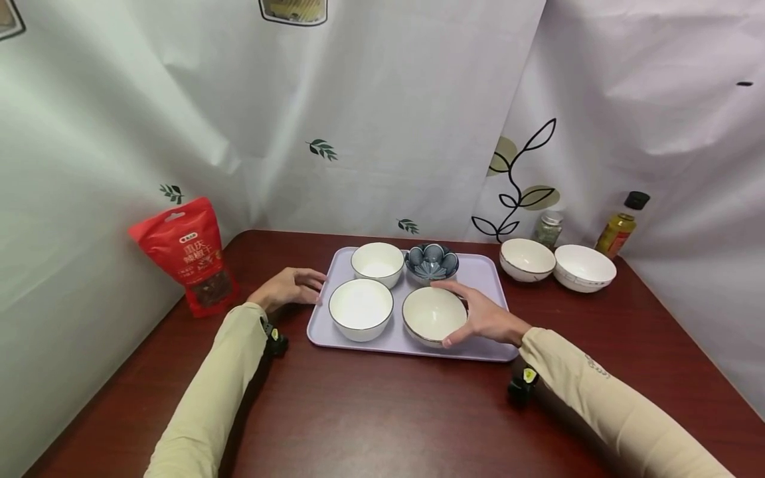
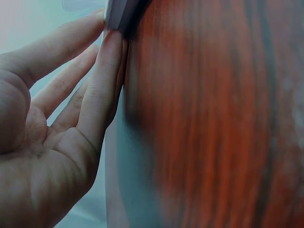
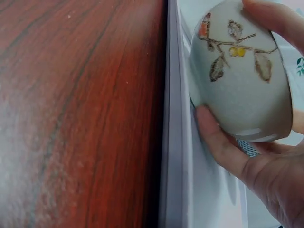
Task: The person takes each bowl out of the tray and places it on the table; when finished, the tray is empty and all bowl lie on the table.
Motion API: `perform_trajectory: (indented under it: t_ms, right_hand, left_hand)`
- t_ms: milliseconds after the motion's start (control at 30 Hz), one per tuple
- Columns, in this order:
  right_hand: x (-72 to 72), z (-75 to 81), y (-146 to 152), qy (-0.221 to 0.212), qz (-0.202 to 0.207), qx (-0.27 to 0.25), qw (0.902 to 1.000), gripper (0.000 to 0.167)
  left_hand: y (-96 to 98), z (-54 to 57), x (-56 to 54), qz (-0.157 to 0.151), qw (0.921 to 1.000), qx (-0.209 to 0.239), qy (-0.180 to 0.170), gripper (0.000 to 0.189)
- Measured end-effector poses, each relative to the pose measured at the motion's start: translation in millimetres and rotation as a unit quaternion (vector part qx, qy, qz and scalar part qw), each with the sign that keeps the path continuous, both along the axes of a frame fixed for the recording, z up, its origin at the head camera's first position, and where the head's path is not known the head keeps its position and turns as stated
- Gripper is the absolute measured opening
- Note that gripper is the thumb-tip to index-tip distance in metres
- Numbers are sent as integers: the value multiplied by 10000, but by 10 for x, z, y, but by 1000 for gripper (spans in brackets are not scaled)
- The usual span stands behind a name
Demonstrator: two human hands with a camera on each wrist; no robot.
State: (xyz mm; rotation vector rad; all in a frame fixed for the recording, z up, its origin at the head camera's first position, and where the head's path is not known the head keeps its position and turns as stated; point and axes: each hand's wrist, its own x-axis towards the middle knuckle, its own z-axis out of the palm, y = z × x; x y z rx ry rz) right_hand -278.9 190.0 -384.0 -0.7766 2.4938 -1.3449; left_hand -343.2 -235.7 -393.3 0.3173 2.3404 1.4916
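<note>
My right hand (image 1: 489, 317) grips a cream bowl (image 1: 431, 315) at the near right of a lilac tray (image 1: 376, 347), thumb on its near side and fingers towards the far side. In the right wrist view, painted leaves and yellow berries show on this bowl (image 3: 242, 90). Whether its base touches the tray cannot be told. By the tray's left edge is my left hand (image 1: 288, 289); its extended fingertips touch the rim in the left wrist view. Also on the tray are two white bowls (image 1: 361, 307) and a dark blue petal-shaped bowl (image 1: 431, 260).
Two white bowls (image 1: 584, 268) stand to the tray's right, with a lidded glass jar (image 1: 548, 229) and an oil bottle (image 1: 618, 229) behind them. A red food pouch (image 1: 191, 255) leans at the left wall. White sheeting (image 1: 382, 99) hangs behind the dark wooden table (image 1: 370, 411).
</note>
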Motion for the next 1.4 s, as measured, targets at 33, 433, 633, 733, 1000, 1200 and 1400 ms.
perform_trajectory:
  t_ms: [33,433,633,733,1000,1200,1400]
  right_hand:
    - [3,6,6,60,6,66,10000,111]
    - [97,46,269,367,-237,474,9979,106]
    - [157,93,561,635,-507,488,9955,100]
    - [187,110,729,736,-612,404,9946,99]
    - [302,148,1191,498,-1111,41,9926,98]
    - [326,130,1492,230,-1494,15,9885,98]
    - [301,60,1664,234,-1736,228,9843,99]
  left_hand:
    - [0,8,1,7,10000,-2,5,62]
    - [-4,-17,-16,-60,10000,-21,20,62]
    - [-3,-4,-2,-52,10000,-11,18,62]
    - [-6,1,2,-54,10000,-52,47,62]
    - [-7,-18,-6,-92,9999,-32,42,61]
    - [0,-3,1,-94,9999,-30,53,62]
    - [16,-10,-7,-88,10000,-30,23,61]
